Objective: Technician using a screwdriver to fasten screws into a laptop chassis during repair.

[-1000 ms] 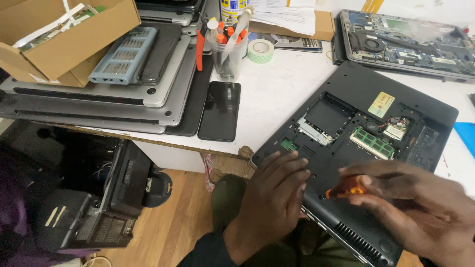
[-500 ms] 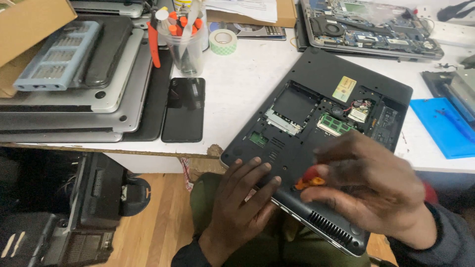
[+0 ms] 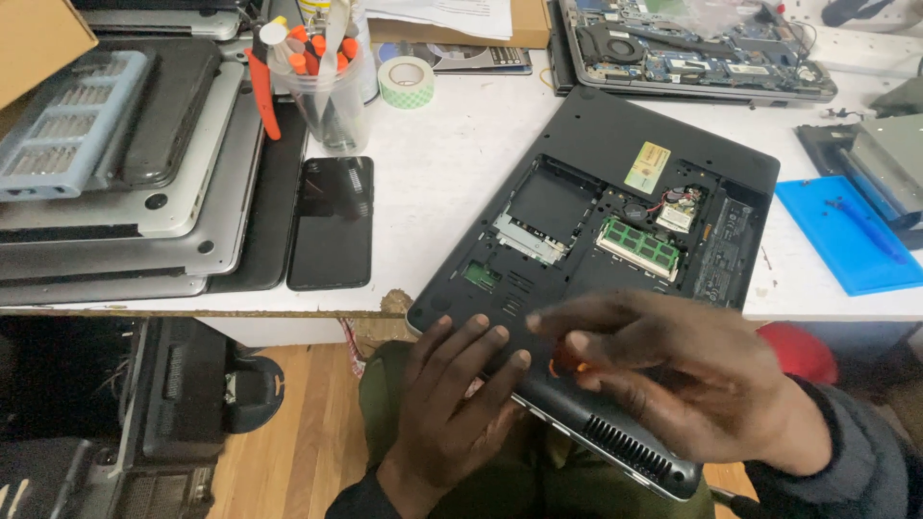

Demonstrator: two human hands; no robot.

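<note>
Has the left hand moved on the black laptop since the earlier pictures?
No. The left hand still rests on the near edge of the laptop, beside the same corner.

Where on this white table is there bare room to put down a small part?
The best bare patch lies between the black phone and the open black laptop, below the tape roll. A narrow strip runs between the laptop and the blue mat. The left side is crowded with stacked laptops; the back edge holds a tool cup and another opened laptop.

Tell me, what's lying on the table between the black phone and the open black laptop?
Nothing: in the head view, only bare white table lies between the black phone and the open black laptop.
</note>
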